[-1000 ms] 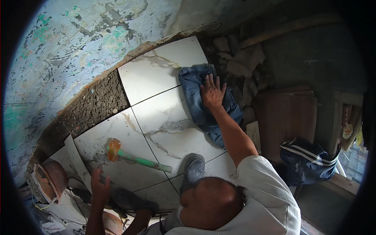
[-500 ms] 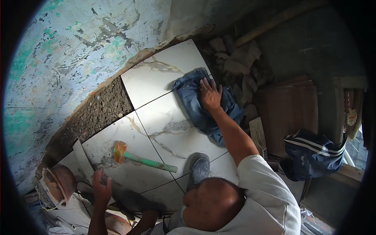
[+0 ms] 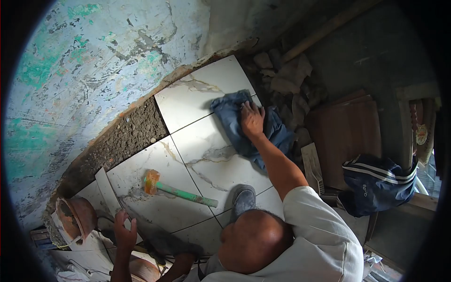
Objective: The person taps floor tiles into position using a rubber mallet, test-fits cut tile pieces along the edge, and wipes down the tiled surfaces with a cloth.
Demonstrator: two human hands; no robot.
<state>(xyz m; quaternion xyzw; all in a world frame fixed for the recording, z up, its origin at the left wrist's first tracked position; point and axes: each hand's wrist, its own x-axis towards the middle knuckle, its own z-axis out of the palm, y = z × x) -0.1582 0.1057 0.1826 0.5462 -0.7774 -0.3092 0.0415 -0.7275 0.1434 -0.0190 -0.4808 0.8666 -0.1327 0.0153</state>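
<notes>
My right hand (image 3: pixel 252 121) lies on a crumpled blue cloth (image 3: pixel 230 117), fingers apart and pressing it onto the white marbled tiles (image 3: pixel 188 94). Part of the cloth is hidden under my hand and forearm. At lower left, my left hand (image 3: pixel 125 231) is raised with thumb and fingers apart, and nothing shows in it. Its fingertips are near the lower end of a long pale strip (image 3: pixel 108 190) lying on the tiles; whether they touch cannot be made out. Between my hands rests a mallet (image 3: pixel 181 191) with a green handle and a worn orange-brown head.
A bare strip of rough mortar (image 3: pixel 134 129) runs between tiles and peeling wall (image 3: pixel 84 70). A clay-coloured bowl (image 3: pixel 77 218) leans at lower left. Rubble (image 3: pixel 286 77), brown boards (image 3: pixel 345 136), a notched trowel (image 3: pixel 312 167) and a dark blue striped garment (image 3: pixel 378 185) lie right.
The whole view has shifted slightly down and right. My right hand has slid a little left across the cloth, its fingers slightly more bent. The mallet stays in place.
</notes>
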